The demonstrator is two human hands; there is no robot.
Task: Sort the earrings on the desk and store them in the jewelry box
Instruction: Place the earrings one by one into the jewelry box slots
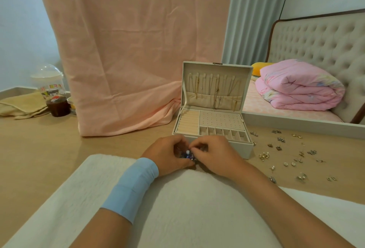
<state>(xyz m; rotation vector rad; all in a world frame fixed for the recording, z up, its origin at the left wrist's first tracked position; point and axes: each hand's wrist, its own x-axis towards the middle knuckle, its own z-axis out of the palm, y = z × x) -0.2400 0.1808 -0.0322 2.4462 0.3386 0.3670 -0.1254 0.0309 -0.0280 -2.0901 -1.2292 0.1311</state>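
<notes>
A cream jewelry box [212,123] stands open on the wooden desk [49,145], its lid upright with thin chains hanging inside. Its tray has ring rolls on the left, a hole-punched earring panel and small compartments. Both my hands meet just in front of the box. My left hand [167,156], with a blue wristband, and my right hand [213,154] pinch a small blue earring [187,154] between their fingertips. Several loose earrings [292,154] lie scattered on the desk to the right of the box.
A white fluffy mat [177,208] covers the desk's near edge under my forearms. A pink cloth [128,50] hangs behind the box. Cups and a yellow towel [21,105] sit at the far left. A mirror at the right shows a bed.
</notes>
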